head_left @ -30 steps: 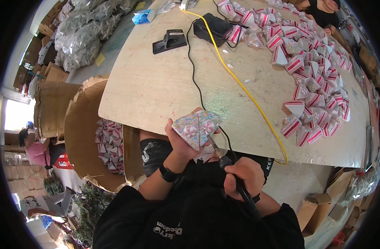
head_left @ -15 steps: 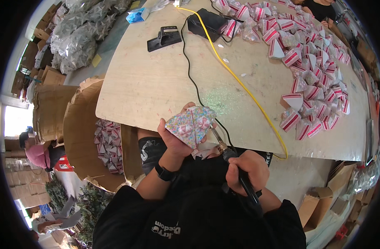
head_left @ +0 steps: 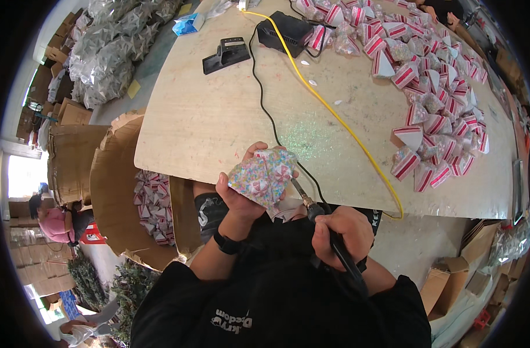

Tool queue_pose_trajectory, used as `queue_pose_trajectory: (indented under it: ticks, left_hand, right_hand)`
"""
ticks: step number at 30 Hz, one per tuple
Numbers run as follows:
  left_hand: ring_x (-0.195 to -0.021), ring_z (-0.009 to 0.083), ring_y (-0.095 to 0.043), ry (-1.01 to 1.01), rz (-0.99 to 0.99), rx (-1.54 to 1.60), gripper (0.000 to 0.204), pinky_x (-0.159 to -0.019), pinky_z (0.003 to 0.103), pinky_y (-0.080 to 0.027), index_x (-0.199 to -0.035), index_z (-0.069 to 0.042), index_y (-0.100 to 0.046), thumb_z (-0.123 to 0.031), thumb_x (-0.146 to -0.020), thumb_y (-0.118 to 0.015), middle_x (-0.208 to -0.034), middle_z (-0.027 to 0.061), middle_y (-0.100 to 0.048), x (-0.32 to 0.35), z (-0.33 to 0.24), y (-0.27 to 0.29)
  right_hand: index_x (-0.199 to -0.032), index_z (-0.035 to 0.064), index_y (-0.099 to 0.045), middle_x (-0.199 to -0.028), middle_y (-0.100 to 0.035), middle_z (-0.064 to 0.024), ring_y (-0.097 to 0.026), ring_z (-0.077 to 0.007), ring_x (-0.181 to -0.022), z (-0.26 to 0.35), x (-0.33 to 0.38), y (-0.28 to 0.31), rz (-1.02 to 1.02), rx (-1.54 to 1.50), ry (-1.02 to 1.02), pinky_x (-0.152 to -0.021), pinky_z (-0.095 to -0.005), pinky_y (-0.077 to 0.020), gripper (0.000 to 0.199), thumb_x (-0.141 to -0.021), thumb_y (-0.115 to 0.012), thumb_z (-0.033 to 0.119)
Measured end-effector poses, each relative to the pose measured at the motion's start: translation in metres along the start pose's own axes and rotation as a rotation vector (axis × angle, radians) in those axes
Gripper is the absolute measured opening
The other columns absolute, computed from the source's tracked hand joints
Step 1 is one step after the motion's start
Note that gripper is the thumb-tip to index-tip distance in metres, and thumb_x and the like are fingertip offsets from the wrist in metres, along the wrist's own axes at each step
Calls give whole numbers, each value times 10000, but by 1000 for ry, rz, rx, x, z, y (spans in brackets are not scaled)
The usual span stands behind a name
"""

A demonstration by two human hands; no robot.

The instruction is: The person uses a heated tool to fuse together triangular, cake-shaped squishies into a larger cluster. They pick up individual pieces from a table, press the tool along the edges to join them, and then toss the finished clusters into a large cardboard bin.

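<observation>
My left hand (head_left: 240, 200) holds a wedge-shaped ornament (head_left: 259, 177) by its edge, just over the near edge of the table. Pastel sprinkle-like bits cover the ornament's upper face, with pinkish-white swirled pieces on it. In my right hand (head_left: 349, 232) is a corded tool like a soldering iron (head_left: 302, 192), gripped by its black handle. Its metal tip points up and left, close to the ornament's right side; whether they touch I cannot tell. Part of something pale (head_left: 289, 207) shows below the ornament.
Many red-and-white wedge ornaments (head_left: 407, 136) are heaped at the table's right. A yellow cable (head_left: 357, 142) and a black cord (head_left: 263, 98) cross the table (head_left: 201, 122). A black power unit (head_left: 284, 32) and black stand (head_left: 226, 56) lie far. Left stands a carton (head_left: 117, 203) holding more wedges.
The ornament has tilted a little in my left hand. My right hand and the soldering iron have moved slightly left and up.
</observation>
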State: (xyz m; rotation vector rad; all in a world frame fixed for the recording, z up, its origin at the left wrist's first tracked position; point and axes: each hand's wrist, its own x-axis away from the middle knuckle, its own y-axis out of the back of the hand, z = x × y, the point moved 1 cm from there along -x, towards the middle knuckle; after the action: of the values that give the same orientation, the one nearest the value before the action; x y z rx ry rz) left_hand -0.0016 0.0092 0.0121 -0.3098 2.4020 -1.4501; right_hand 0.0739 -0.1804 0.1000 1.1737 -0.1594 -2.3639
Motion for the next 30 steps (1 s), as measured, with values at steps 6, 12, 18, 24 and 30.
queue_pose_trajectory:
  ticks: [6,12,18,24,30]
  left_hand:
    - [-1140,495,-587,-28,-100,-176,1023,-712,484,-628,-1438,-98,-334,-779,-730,-619,-1416,240,-414,-1,-5,-12]
    - [-1154,492,-580,-27,-55,-234,1007,-804,537,-617,-1411,-87,-349,-746,-716,-659,-1405,228,-416,-1,-15,-13]
    - [-1241,381,-530,-58,-23,-290,987,-1010,555,-489,-1371,-34,-373,-746,-731,-611,-1370,217,-446,-2,-18,-16]
    - [-1217,393,-552,-36,-21,-268,1010,-1000,557,-491,-1388,-37,-360,-769,-732,-592,-1383,224,-443,0,-17,-13]
    - [-1226,435,-545,-40,-91,-185,999,-1016,588,-468,-1407,-50,-350,-798,-766,-516,-1426,239,-434,1,-14,-10]
  right_hand:
    - [-801,10,-616,-665,-663,-106,-602,-230,-512,0,-1,-2,14,-38,-14,-512,-319,-494,94,-790,-704,40]
    - [-813,3,-599,-665,-653,-118,-596,-227,-504,-3,1,-5,-22,-58,-6,-487,-317,-476,96,-819,-686,43]
    - [-868,30,-634,-648,-598,-76,-608,-255,-523,-5,5,-2,1,-86,-74,-497,-337,-483,132,-795,-743,41]
    - [-880,21,-645,-656,-610,-80,-594,-249,-510,-8,6,-3,-22,-140,-75,-486,-331,-470,106,-824,-728,58]
    - [-868,3,-670,-639,-602,-89,-581,-232,-500,-10,11,3,-118,-192,-29,-482,-324,-464,95,-847,-711,87]
